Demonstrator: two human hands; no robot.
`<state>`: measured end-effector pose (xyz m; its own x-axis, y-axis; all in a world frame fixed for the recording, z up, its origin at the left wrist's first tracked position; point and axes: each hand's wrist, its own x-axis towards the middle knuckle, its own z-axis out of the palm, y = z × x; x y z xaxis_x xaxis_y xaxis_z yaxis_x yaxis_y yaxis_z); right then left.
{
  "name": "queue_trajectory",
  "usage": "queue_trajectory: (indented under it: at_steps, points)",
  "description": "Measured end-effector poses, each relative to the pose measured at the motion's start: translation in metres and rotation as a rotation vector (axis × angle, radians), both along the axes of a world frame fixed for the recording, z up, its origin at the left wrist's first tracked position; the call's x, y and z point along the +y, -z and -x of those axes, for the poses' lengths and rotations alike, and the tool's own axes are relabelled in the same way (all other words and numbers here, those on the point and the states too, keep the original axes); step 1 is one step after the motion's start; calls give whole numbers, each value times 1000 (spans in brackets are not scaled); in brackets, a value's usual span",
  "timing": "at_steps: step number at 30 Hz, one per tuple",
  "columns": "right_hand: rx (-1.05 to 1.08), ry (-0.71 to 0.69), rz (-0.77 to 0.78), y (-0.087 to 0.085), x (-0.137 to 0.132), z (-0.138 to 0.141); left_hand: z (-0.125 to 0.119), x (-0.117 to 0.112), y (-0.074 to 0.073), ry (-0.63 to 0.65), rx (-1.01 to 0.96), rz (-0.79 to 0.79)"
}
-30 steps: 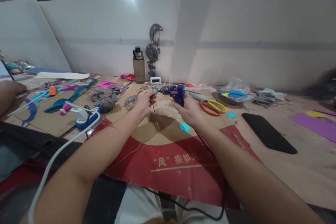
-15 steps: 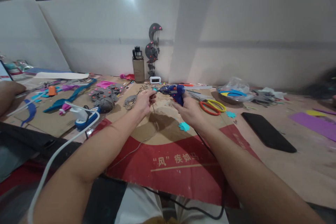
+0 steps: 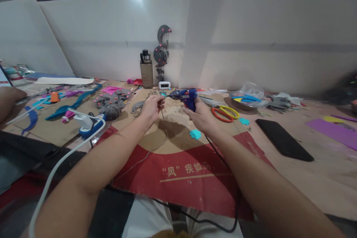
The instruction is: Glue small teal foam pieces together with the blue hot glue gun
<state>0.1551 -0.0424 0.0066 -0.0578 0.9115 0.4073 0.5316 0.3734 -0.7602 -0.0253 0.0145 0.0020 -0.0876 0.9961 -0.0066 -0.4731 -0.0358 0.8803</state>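
My right hand (image 3: 199, 113) is wrapped round a blue hot glue gun (image 3: 187, 96), its nozzle pointing left. Pinched in the fingers of my left hand (image 3: 153, 108) is a small teal piece (image 3: 163, 95), close to the nozzle; whether the two touch I cannot tell. A thin grey string (image 3: 166, 134) hangs below that hand and trails over the red-and-tan cardboard sheet (image 3: 189, 189). A turquoise snowflake-like cutout (image 3: 195, 134) lies in front of my right hand, and another cutout (image 3: 244, 121) lies further right. Scissors (image 3: 224, 113) with red and yellow handles rest beyond my right wrist.
A bottle (image 3: 146, 70) and a small white clock (image 3: 164, 85) stand at the back. Grey yarn (image 3: 111, 109) and a power strip (image 3: 91, 126) with a white cable lie left. A black phone (image 3: 283, 139) is right. Another person's hand (image 3: 11, 98) shows at far left.
Both hands hold nearly the same pose, the glue gun still by the teal piece. The whole view has shifted very slightly.
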Motion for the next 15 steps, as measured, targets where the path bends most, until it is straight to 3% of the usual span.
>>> queue_trajectory:
  at_steps: [5, 7, 9, 11, 15]
  points:
    - [347, -67, 113, 2, 8, -7, 1, 1, 0, 2, -21, 21]
    - [413, -22, 174, 6, 16, -15, 1, 0, -1, 15, -28, 26]
    - [283, 121, 242, 11, 26, -23, -1, -3, -1, 35, -27, 31]
    - [-6, 254, 327, 16, 34, -31, -3, -6, -2, 77, -8, 41]
    - [-455, 416, 433, 23, 38, -40, -7, -10, -1, 202, 35, 12]
